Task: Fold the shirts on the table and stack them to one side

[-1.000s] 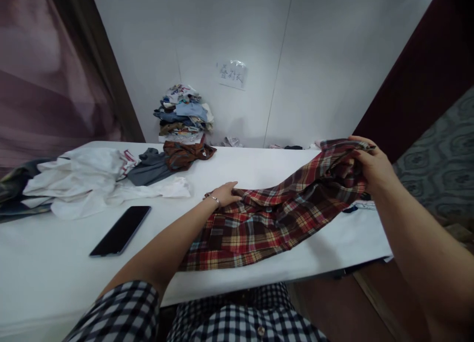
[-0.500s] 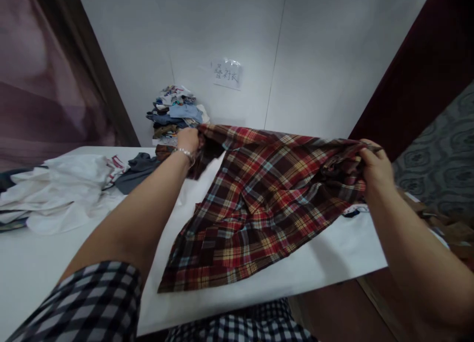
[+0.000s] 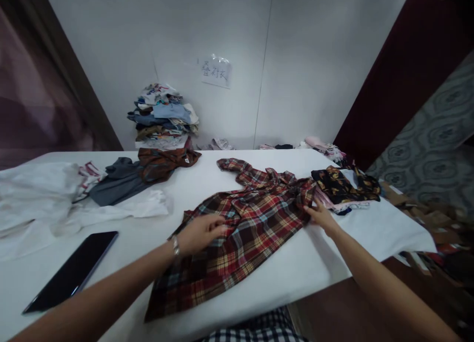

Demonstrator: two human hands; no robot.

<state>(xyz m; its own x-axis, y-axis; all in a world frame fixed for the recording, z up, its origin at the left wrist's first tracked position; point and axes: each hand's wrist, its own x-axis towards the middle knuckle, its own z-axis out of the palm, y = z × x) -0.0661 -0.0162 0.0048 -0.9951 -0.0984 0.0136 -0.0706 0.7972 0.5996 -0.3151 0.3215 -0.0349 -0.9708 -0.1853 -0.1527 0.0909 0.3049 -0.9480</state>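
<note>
A red, brown and yellow plaid shirt (image 3: 259,223) lies spread on the white table, its hem toward me and one sleeve stretched out at the far side. Over the shirt's near left part is my left hand (image 3: 202,233), fingers loosely bent and apart, with no cloth seen in them. My right hand (image 3: 320,217) is at the shirt's right edge near the bunched upper part, thumb and fingers closed on the fabric. The fingers behind the cloth are partly hidden.
To the left lie white garments (image 3: 40,193), a grey garment (image 3: 120,181), a brown patterned garment (image 3: 163,164) and a dark flat device (image 3: 74,270). A tall clothes stack (image 3: 163,117) stands at the back. Folded clothes (image 3: 340,186) sit right, beyond my right hand.
The plaid shirt has come down from being held up between both hands and now lies on the table. My left hand has let go and moved nearer; my right hand has moved left and lower.
</note>
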